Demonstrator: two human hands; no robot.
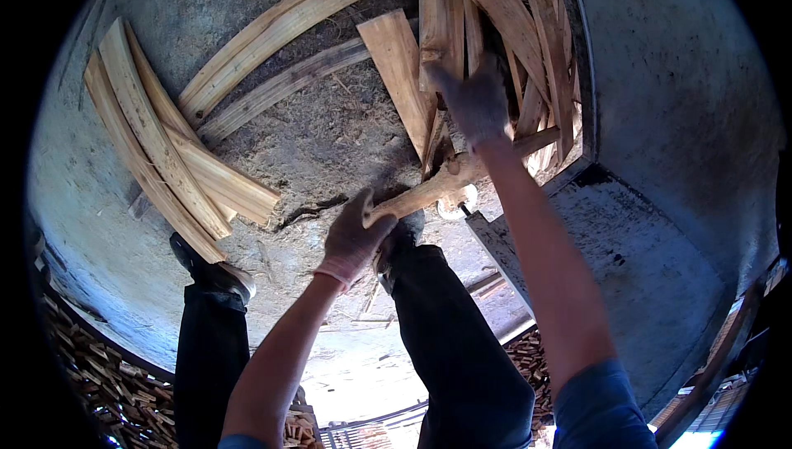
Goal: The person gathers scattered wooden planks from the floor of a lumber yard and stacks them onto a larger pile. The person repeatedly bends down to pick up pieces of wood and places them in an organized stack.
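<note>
My left hand [353,236], in a work glove, is closed round the near end of a rough, knotty wooden slab [429,190]. The slab slants up to the right, passing beneath my right wrist. My right hand [473,103], also gloved, is over the lower end of an upright-lying wooden board [442,20] in the pile. Its thumb is spread away from the fingers, and the fingertips are dark and slightly blurred. Whether it touches the board I cannot tell. A wider plank [399,65] leans just left of that hand.
More split boards [540,37] are stacked at the upper right, against a grey metal panel [676,94]. Long curved planks [289,24] lie across the sawdust-covered floor, with several more [157,136] at the left. My shoes [216,274] are close to these. A metal ledge [619,235] stands at the right.
</note>
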